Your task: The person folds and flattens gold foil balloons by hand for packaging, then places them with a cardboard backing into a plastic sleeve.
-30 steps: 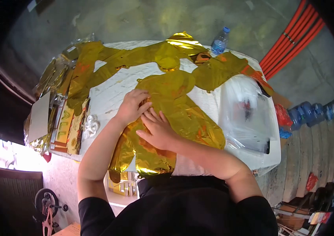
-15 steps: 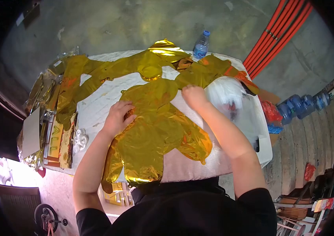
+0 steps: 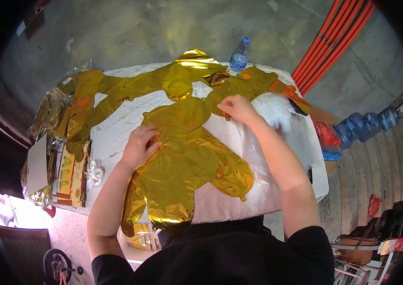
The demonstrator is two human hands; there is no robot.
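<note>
Here the left hand lies flat, fingers loosely spread, pressing down on the gold foil balloon spread over the white table. The right hand pinches the balloon's far edge between narrowed fingers. Just beyond that hand stands a water bottle, capped; its contents cannot be made out. Beside the right forearm lies a clear plastic bag holding small dark items.
</note>
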